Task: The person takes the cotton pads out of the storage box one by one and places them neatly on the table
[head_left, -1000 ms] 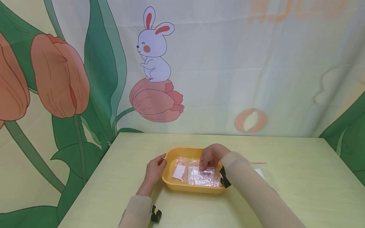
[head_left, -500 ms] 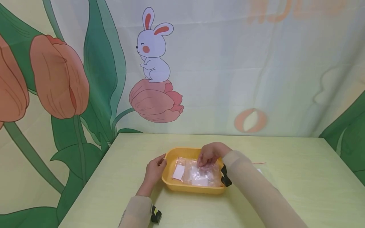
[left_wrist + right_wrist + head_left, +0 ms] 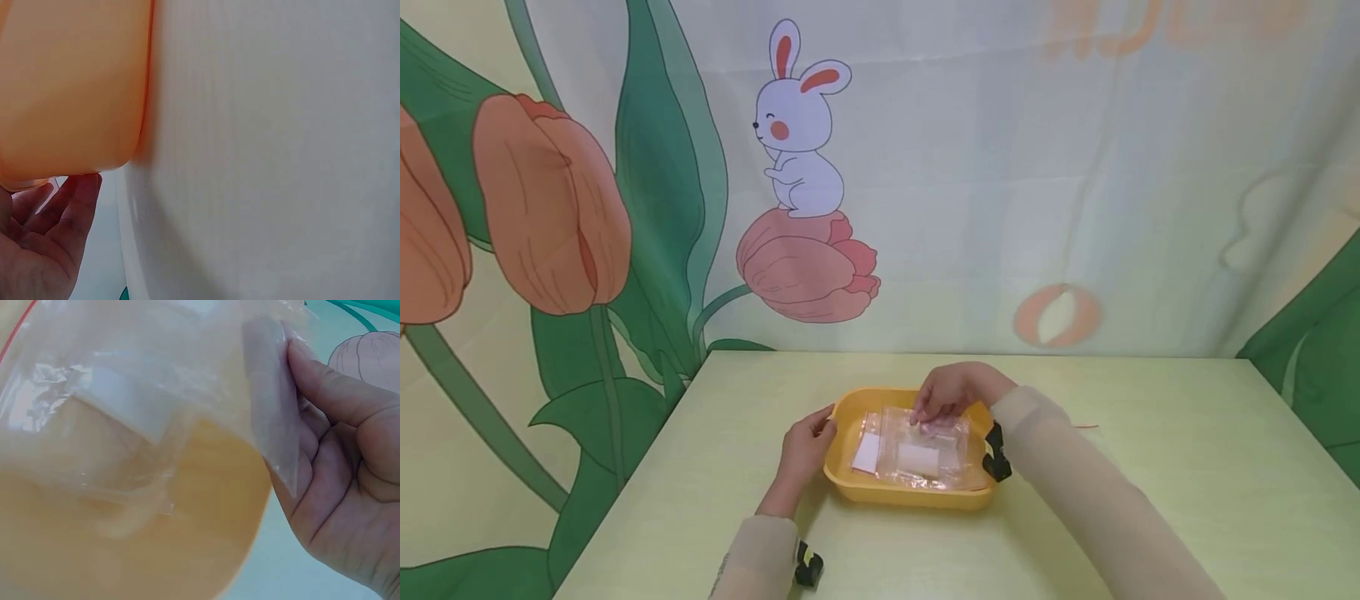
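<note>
My right hand pinches the upper edge of a clear zip bag between thumb and fingers, over a yellow plastic basin. In the right wrist view the bag's held corner is folded over and a white card shows through the film. Along its far edge runs a red seal line. My left hand holds the basin's left end at the rim, fingertips against the outer wall in the left wrist view; its thumb is mostly hidden there. Another clear bag with a white card lies at the basin's left.
A pale wood-grain table carries the basin. Right of it, a thin red strip pokes out from behind the right sleeve. Behind the table hangs a cloth backdrop printed with tulips and a rabbit.
My right hand has risen slightly and moved left and back, lifting the bag's upper edge so that the bag tilts up. The left hand stays at the basin's rim.
</note>
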A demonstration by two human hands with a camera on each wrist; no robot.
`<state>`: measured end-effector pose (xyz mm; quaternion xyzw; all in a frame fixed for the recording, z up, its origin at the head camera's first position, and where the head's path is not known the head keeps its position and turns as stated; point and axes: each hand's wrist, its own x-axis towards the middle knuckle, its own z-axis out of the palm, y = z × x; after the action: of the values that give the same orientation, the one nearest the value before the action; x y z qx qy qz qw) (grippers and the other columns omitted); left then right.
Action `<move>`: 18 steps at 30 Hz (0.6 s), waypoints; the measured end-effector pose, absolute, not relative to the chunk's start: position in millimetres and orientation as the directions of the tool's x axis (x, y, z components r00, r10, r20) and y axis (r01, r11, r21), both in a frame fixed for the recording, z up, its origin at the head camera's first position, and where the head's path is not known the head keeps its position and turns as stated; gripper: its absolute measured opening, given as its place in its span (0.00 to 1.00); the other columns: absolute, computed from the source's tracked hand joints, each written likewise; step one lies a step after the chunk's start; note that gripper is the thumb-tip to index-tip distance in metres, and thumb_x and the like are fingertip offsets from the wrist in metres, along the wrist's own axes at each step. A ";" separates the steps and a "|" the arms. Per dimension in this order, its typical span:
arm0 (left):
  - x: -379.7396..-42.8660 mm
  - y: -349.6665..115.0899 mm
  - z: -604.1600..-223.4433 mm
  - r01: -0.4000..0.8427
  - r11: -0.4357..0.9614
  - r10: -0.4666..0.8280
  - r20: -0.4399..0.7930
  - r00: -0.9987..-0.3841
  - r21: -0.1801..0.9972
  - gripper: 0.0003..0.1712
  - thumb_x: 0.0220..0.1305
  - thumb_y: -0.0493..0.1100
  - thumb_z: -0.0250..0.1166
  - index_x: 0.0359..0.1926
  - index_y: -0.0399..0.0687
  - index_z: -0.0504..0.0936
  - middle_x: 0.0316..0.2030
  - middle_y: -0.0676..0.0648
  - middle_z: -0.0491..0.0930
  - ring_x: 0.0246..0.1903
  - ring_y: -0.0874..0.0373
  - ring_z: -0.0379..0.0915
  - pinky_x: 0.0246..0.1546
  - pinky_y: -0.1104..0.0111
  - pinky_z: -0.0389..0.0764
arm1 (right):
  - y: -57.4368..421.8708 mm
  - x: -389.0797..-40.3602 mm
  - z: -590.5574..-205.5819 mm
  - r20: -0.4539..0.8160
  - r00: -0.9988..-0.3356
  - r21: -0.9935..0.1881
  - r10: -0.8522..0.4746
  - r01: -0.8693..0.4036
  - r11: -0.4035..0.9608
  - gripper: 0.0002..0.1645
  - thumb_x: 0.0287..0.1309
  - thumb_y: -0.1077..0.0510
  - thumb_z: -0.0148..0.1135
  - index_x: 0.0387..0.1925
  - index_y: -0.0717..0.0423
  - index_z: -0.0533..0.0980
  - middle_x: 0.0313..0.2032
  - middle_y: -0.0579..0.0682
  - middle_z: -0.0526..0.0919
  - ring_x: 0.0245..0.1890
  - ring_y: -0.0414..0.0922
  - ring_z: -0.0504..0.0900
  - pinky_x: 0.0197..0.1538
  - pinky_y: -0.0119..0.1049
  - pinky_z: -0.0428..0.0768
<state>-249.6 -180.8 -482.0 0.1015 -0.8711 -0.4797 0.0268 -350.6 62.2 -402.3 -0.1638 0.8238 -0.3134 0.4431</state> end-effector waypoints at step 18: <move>-249.5 -179.5 -480.7 -0.165 0.518 -0.207 -0.064 -0.976 0.839 0.25 0.77 0.41 0.53 0.71 0.41 0.73 0.63 0.32 0.79 0.59 0.43 0.78 0.62 0.52 0.82 | 74.5 -350.9 -384.7 -0.539 -0.592 -0.729 -0.599 -0.028 0.684 0.16 0.72 0.63 0.56 0.55 0.63 0.83 0.30 0.41 0.82 0.26 0.35 0.73 0.31 0.23 0.76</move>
<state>-249.5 -179.5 -480.7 0.1067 -0.8711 -0.4790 0.0218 -350.9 74.5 -384.7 -0.1908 0.8213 -0.3486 0.4094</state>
